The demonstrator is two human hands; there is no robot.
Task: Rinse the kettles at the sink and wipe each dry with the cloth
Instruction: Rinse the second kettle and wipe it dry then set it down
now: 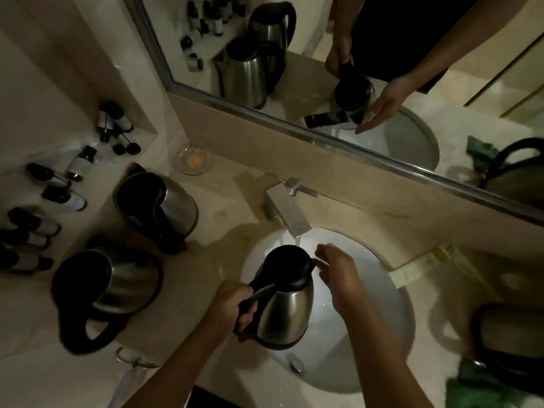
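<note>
Steel, with a black lid and handle: the kettle in hand [284, 307] hangs over the white sink [391, 293], its spout end up under the tap [290, 214], where a stream of water falls at the lid's far edge.

Only 1 view, the head camera, shows the scene. The left hand [232, 306] is clenched round the black handle on the near-left side and bears the weight. The right hand [335, 270] sits just right of the lid, fingers loosely bent toward the spout and the stream; it grasps nothing that I can see, though whether the fingertips touch the lid I cannot tell. The kettle's long axis runs from the base, nearest the person, up and away to the lid, so the body lies between the 2 hands, with the right hand nearer the water.

On the worktop [206, 360] to the left stand 2 more steel kettles [164, 207] [117, 287]. Another kettle [512, 343] sits at the right edge, beside a green cloth [482, 391].

Rinsing looks to be under way; wiping would likely mean carrying the kettle rightward to the cloth.
</note>
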